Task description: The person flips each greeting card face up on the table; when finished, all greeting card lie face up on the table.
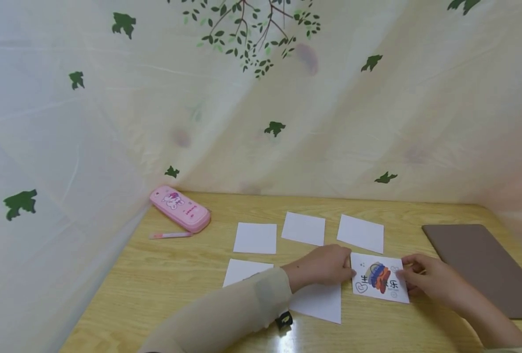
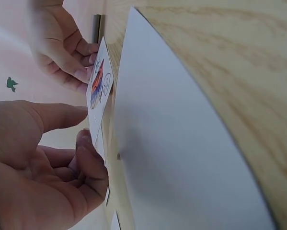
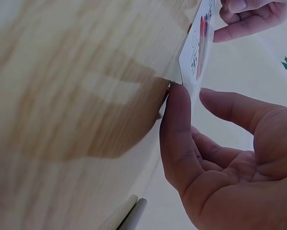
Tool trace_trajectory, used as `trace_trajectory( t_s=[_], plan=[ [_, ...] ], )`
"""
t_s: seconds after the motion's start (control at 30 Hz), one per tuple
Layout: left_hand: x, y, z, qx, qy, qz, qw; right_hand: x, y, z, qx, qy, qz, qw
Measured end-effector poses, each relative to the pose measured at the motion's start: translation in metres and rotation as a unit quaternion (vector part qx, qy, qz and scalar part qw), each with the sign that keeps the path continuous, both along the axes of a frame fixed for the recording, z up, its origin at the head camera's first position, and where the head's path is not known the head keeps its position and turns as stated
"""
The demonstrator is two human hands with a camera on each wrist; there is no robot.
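A white card (image 1: 381, 277) with a blue, orange and red drawing, dark lettering and small doodles is between my two hands at the right of the table. My left hand (image 1: 324, 264) pinches its left edge, with the thumb on the near side. At the opposite edge my right hand (image 1: 430, 277) holds the card between thumb and fingers. In the right wrist view the drawn card (image 3: 193, 57) stands tilted at the right fingertips. Under my left wrist lies a blank white sheet (image 1: 320, 301), partly hidden by the hand. The left wrist view shows a white sheet (image 2: 167, 134) close up.
Blank cards lie farther back: one at left (image 1: 255, 238), one in the middle (image 1: 304, 228), one at right (image 1: 360, 233). Another card (image 1: 245, 269) is partly under my left sleeve. A pink case (image 1: 181, 208), a pen (image 1: 171, 235) and a brown board (image 1: 481, 269) rest on the table.
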State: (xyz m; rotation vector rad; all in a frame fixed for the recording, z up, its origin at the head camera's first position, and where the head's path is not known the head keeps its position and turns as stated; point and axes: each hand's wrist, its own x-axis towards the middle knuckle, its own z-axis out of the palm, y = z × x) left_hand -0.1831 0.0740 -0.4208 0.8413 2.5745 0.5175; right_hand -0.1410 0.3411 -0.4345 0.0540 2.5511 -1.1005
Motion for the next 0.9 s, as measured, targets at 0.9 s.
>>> trace_trajectory(
  t_s=[0.9],
  plan=[
    [-0.010,-0.016,-0.007,0.022,-0.013,-0.008,0.9996,0.001,0.000,0.001,0.020,-0.012,-0.023,0.9995]
  ],
)
